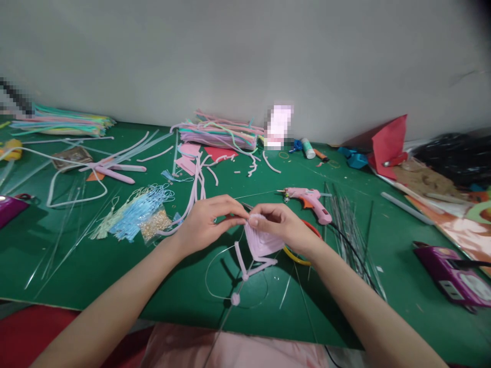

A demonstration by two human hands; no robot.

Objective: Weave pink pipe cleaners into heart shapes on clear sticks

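My right hand (278,222) is closed on a lilac pipe-cleaner shape (264,245), a flat diamond of close-set rows. My left hand (217,217) pinches at its upper left corner, fingertips nearly touching those of my right hand. A thin clear wire (207,271) runs up to the left fingertips and curves down in a loose loop. Below the diamond, two short lilac arms (261,267) meet in a V, with a small lilac ball (235,299) further down on a thin stem. What lies between the left fingertips is hidden.
A pink glue gun (312,202) lies beyond my right hand, beside a bundle of wires (351,225). Tassels (143,209) and a bag of beads (155,225) lie left. Pipe-cleaner bundles (218,135) are at the back. A purple device (456,276) sits right on the green table (172,306).
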